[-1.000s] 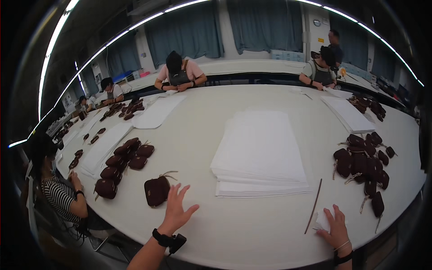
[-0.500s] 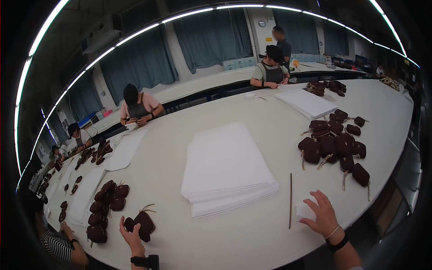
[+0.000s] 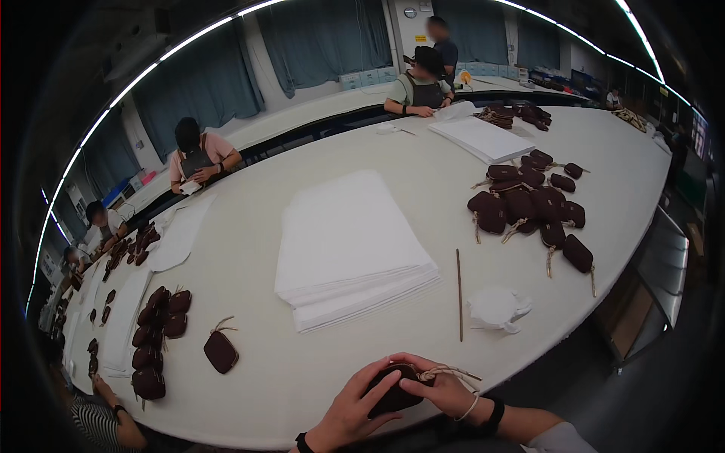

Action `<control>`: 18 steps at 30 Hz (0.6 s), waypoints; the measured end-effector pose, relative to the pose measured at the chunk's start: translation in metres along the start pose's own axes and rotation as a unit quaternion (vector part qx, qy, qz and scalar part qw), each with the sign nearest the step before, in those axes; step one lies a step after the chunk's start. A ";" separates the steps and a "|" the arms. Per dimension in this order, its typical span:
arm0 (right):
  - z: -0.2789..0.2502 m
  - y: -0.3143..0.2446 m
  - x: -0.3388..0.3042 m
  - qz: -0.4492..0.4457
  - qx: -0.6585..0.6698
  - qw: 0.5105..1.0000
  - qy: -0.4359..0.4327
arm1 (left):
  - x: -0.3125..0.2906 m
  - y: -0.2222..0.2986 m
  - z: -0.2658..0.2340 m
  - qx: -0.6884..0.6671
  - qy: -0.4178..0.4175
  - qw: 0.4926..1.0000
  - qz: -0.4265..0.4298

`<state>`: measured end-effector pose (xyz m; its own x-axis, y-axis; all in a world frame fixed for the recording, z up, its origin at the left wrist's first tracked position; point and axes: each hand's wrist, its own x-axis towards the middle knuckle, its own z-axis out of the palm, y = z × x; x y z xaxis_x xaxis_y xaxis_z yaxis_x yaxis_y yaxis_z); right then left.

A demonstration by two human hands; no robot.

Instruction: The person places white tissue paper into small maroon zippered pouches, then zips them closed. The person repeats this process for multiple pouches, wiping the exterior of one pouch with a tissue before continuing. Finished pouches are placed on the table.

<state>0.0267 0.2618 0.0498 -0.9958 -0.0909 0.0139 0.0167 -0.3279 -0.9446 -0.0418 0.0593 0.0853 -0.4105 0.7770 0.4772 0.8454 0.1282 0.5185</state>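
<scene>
Left hand (image 3: 353, 409) and right hand (image 3: 445, 392) curl snugly round a brown pouch (image 3: 396, 400) near the view's six o'clock, seemingly a handling step whose next move calls for keeping its beige cord (image 3: 451, 371) clear, with crumpled paper (image 3: 497, 308) at four and a lone pouch (image 3: 220, 352) between seven and eight.

Beyond the white table (image 3: 243, 238) runs a long pale counter (image 3: 302, 118), with blue-gray curtains (image 3: 325, 45) farther back. Strip lights (image 3: 642, 39) glow above the table.

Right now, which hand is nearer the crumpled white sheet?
Right. The right hand is to the near left of the crumpled white sheet; the left hand, farther left.
</scene>
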 end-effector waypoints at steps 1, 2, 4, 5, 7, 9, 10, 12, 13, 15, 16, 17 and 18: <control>0.001 0.006 -0.004 0.001 0.005 1.000 0.012 | -0.004 0.001 0.002 0.009 0.010 1.000 -0.020; 0.002 0.010 -0.008 0.002 0.009 1.000 0.024 | -0.007 -0.002 0.007 0.049 0.036 0.998 -0.013; 0.006 0.020 -0.012 0.001 0.017 0.999 0.035 | -0.016 -0.003 0.013 0.050 0.049 0.994 -0.078; 0.006 0.021 -0.015 0.018 0.018 0.999 0.031 | -0.019 -0.003 0.016 0.051 0.055 0.991 -0.110; 0.009 0.024 -0.017 0.053 0.026 0.998 0.017 | -0.026 -0.004 0.022 0.049 0.088 0.986 -0.131; 0.007 0.014 -0.016 0.084 0.012 0.996 0.003 | -0.034 -0.009 0.024 0.046 0.091 0.983 -0.150; 0.002 0.014 -0.015 0.103 0.026 0.994 0.002 | -0.035 -0.010 0.024 0.036 0.110 0.983 -0.144; -0.013 0.011 -0.018 0.178 0.054 0.982 0.013 | -0.032 -0.017 0.024 0.055 0.124 0.984 -0.118; -0.029 0.010 -0.022 0.208 -0.004 0.978 0.021 | -0.030 -0.020 0.023 0.066 0.128 0.984 -0.106; -0.057 0.000 -0.024 0.267 -0.121 0.956 0.033 | -0.023 -0.020 0.016 0.063 0.122 0.985 -0.108; -0.058 -0.005 -0.023 0.178 -0.177 0.966 0.056 | -0.020 -0.023 0.012 0.072 0.110 0.987 -0.093; -0.055 -0.014 -0.024 0.088 -0.232 0.965 0.079 | -0.016 -0.024 0.009 0.081 0.099 0.989 -0.078; -0.053 -0.021 -0.028 0.004 -0.285 0.953 0.105 | -0.012 -0.022 0.011 0.062 0.077 0.992 -0.082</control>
<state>0.0490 0.3211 0.0517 -0.9930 0.1181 -0.0042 0.0329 0.2419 -0.9697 -0.0518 0.0538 0.0598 -0.5845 0.6374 0.5021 0.7952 0.3269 0.5107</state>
